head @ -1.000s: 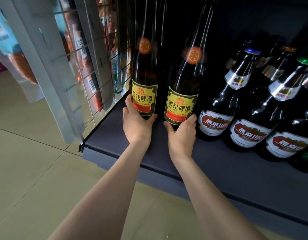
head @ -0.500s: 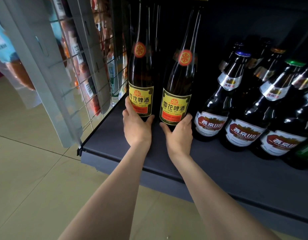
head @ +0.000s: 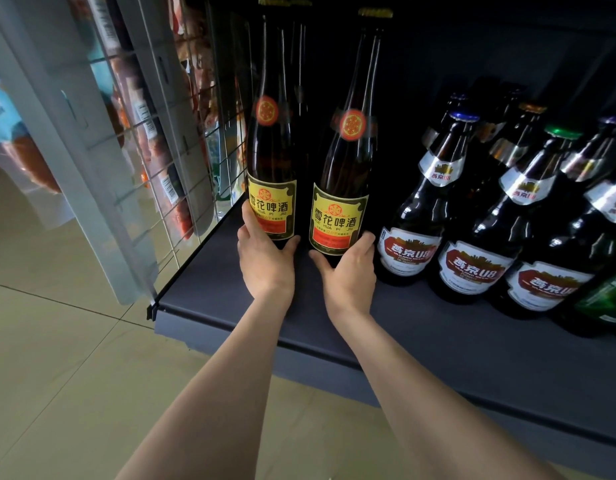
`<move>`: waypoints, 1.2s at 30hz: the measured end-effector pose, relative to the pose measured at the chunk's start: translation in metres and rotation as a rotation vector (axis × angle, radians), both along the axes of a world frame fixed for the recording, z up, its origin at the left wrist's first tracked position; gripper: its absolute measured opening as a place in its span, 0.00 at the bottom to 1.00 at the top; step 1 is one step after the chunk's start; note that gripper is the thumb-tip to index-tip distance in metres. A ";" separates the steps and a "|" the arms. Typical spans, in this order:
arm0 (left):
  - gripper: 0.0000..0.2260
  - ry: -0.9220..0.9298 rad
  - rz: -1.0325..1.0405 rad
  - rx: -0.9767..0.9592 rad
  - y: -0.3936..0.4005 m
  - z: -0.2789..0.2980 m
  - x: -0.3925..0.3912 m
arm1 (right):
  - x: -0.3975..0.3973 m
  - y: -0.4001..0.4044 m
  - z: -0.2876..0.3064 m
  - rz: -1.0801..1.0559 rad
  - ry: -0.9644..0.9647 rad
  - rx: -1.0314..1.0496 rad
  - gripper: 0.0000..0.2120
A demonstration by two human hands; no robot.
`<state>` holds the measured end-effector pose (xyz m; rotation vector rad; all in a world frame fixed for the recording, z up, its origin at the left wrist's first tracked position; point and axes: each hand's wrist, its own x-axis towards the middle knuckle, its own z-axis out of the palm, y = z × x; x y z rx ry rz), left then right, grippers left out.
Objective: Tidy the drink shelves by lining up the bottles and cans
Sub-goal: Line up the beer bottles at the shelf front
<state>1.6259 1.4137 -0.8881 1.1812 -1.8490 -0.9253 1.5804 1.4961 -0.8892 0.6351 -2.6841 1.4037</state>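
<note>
Standing upright, side by side near shelf's left end: left bottle (head: 272, 143), right bottle (head: 346, 168), yellow labels forward. Gripped at base, one apiece, by left hand (head: 265, 261) and right hand (head: 349, 271), fingers curled round glass. Resting on dark shelf (head: 438, 341). To the right: U8 bottles (head: 472, 209), clustered. At left: wire grid (head: 168, 150).

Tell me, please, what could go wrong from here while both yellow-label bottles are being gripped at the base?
The right-hand bottle leans; gripped low by the right hand, it could tip into the neighbouring U8 bottle. The left hand also grips low on a tall left-hand bottle, which could knock the wire grid.
</note>
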 end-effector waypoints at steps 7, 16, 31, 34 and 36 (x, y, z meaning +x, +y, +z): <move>0.36 0.023 0.018 -0.010 0.000 0.002 0.000 | 0.000 0.002 0.001 0.003 -0.019 -0.047 0.31; 0.30 0.011 0.047 -0.048 0.009 -0.006 0.009 | 0.006 0.017 0.006 0.089 -0.021 0.070 0.31; 0.36 -0.229 0.001 -0.069 0.079 -0.004 -0.026 | -0.016 0.099 0.001 -0.055 0.086 0.135 0.32; 0.33 -0.211 0.026 -0.069 0.081 -0.006 -0.028 | -0.012 0.087 -0.004 -0.213 0.052 0.138 0.30; 0.29 -0.161 0.053 -0.058 0.082 -0.006 -0.027 | -0.012 0.082 -0.003 -0.270 0.025 0.116 0.26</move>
